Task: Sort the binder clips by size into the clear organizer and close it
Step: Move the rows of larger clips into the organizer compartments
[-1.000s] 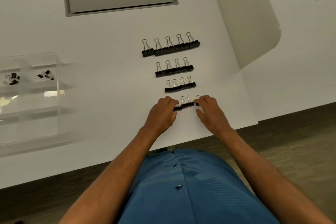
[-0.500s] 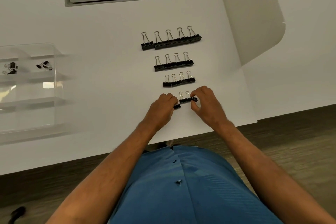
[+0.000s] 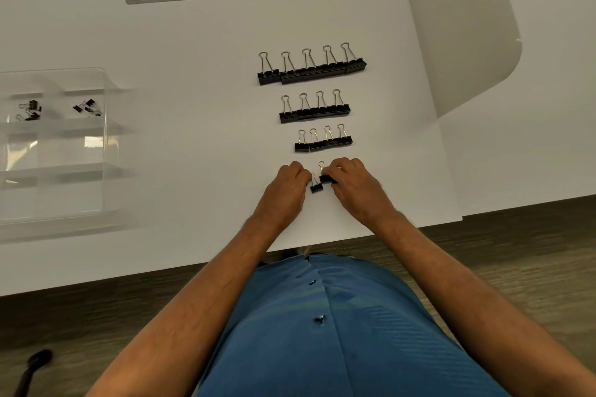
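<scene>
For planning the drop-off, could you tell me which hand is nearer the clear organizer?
Left. The left hand lies to the right of the clear organizer; the right hand is farther right.

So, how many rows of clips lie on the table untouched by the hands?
3: the far row of five, the middle row of four, the near row of four. More clips are under the hands.

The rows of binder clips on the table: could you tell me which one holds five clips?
The farthest row, holding the largest clips; each of the two rows nearer the hands shows four.
</scene>
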